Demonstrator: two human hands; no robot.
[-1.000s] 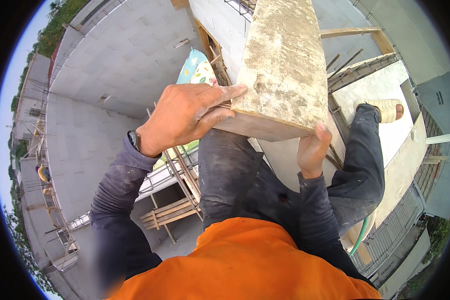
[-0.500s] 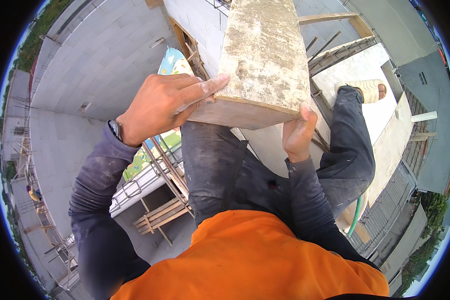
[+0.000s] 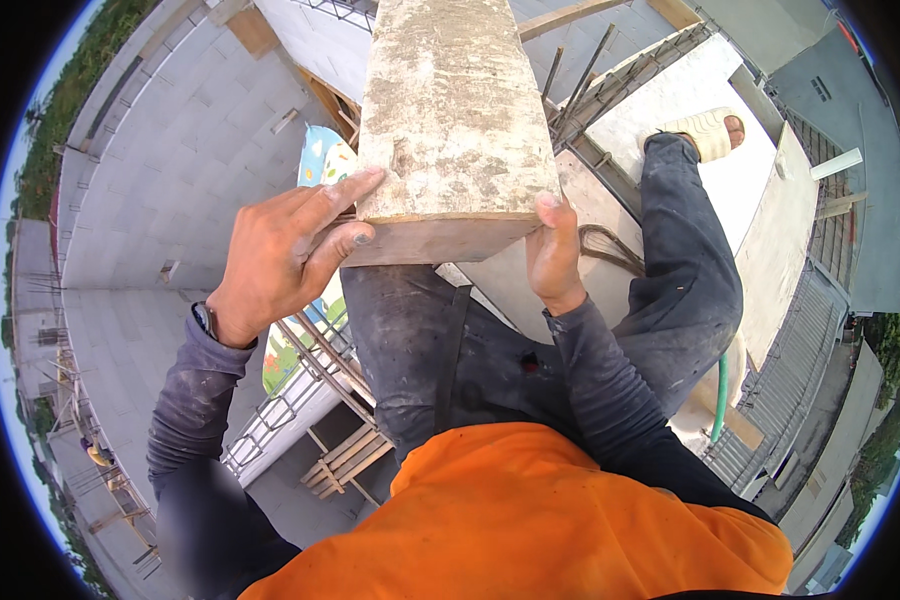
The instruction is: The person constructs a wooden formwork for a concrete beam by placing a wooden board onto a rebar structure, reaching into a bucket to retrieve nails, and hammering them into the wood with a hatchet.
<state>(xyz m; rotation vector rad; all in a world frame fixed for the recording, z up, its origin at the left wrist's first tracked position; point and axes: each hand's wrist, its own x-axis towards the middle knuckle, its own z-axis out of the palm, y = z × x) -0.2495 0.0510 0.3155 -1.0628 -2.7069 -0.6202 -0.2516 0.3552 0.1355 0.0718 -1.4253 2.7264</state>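
at the far left a pale block wall (image 3: 160,180) rises, and in front of it the left hand (image 3: 275,265) holds the left near corner of a long weathered slab (image 3: 455,120), index finger laid along the top edge and thumb by the end face; its other fingers are partly hidden. a patterned sheet (image 3: 320,155) shows behind that hand. the slab is in the upper middle, its near end just above the left thigh, its far end out of view. at its right near corner the right hand (image 3: 555,260) is closed narrow, thumb on top; i cannot tell how far its fingers reach underneath. to hold it well, i'd keep the pressure even at both corners, the near edge level and the fingertips out from any pinch point below. further right, a bent rod (image 3: 610,245) lies near the right leg, and a sandalled foot (image 3: 710,135) stands on a white panel (image 3: 610,130). compared with a second ago, the left hand, slab and right hand all sit further left in view, the slab's near edge runs more level, and both hands keep the same corners.
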